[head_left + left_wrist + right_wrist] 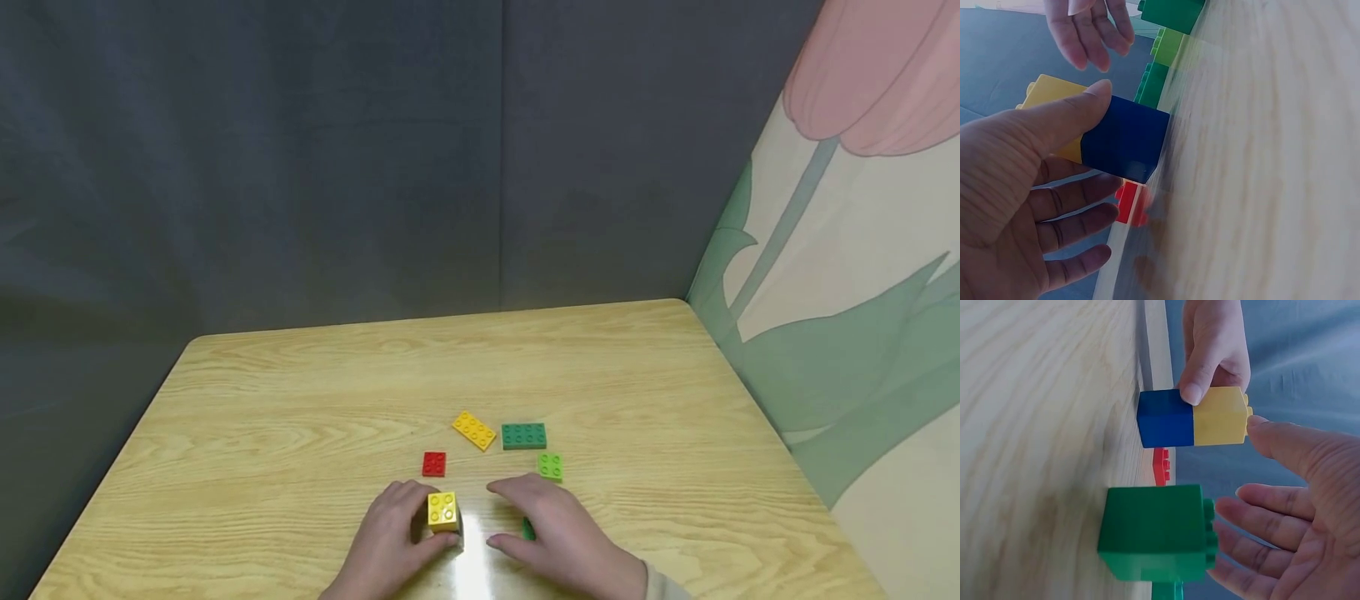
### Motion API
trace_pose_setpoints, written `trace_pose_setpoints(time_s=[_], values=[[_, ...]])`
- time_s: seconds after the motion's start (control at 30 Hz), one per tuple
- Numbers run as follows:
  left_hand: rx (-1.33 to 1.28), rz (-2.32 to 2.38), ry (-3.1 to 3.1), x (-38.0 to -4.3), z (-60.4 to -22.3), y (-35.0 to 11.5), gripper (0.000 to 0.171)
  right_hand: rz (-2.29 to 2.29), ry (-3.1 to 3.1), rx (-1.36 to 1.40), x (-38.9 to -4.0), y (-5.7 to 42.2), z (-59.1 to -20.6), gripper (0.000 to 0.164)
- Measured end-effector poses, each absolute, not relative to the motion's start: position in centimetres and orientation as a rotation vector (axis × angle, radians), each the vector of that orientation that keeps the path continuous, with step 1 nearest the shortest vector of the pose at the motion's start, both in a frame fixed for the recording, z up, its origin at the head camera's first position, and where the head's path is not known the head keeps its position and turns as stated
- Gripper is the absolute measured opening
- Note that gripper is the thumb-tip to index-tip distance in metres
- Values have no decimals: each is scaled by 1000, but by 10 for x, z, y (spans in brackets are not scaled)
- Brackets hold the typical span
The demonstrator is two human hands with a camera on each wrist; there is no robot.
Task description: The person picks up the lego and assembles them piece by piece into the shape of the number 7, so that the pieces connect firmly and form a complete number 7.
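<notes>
Two stacked blocks, a yellow block (442, 510) on a blue block (1127, 140), stand upright at the tabletop (255, 467), the thumb and fingers of the left hand (384, 533) closed around them. Just beyond lies a small red brick (434, 464). Farther back and rightward comes a long yellow brick (474, 431), set slantwise, then a long green brick (524, 436) near it. A tall green block (1152, 528) sits partly hidden beneath the right hand (558, 529), whose thumb and fingers are spread wide; I cannot tell whether they touch it. Behind that hand lies a small lime brick (551, 467).
</notes>
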State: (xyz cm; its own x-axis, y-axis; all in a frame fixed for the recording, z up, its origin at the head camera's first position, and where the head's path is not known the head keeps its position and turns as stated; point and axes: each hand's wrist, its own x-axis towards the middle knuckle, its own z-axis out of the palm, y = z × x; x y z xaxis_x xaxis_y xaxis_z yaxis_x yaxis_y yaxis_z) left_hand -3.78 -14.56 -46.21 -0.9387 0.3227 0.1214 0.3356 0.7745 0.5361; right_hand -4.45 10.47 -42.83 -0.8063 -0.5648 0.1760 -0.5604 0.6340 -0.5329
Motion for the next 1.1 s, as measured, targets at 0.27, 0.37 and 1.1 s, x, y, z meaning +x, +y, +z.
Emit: trace_pose_setpoints(time_s=[0.27, 0.37, 1.1], values=[[-520, -915, -2945, -38, -461, -146, 54, -918, 2841, -898, -40, 114, -429, 50], [-519, -926, -2939, -38, -462, -146, 53, -912, 2853, -884, -39, 117, -429, 50], [-485, -1030, -2915, -38, -463, -146, 50, -828, 2805, -799, -34, 136, -438, 57]])
